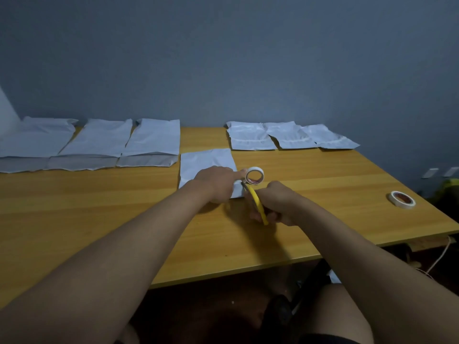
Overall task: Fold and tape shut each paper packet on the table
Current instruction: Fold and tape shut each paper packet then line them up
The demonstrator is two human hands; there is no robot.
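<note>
- Head view looks down on a wooden bench [99, 219] set against a grey wall [223, 58].
- One paper packet [207, 162] lies near the middle of the bench, with both hands at its near right corner.
- Left hand [218, 182] rests on that packet, its fingers curled round a tape roll [255, 175] held upright at the packet's right edge.
- Right hand [278, 203] is just right of the packet, its grip wrapped round the handles of yellow scissors [257, 203]; the blades point up toward the tape roll.
- Whether the blades touch the tape is too small to tell.
- Left of the middle packet, three unfolded packets [99, 142] lie in a row along the wall side.
- Right of it and farther back, three smaller folded packets [285, 135] lie overlapping.
- A second tape roll [401, 199] lies flat well to the right of the packet, near the bench edge.
</note>
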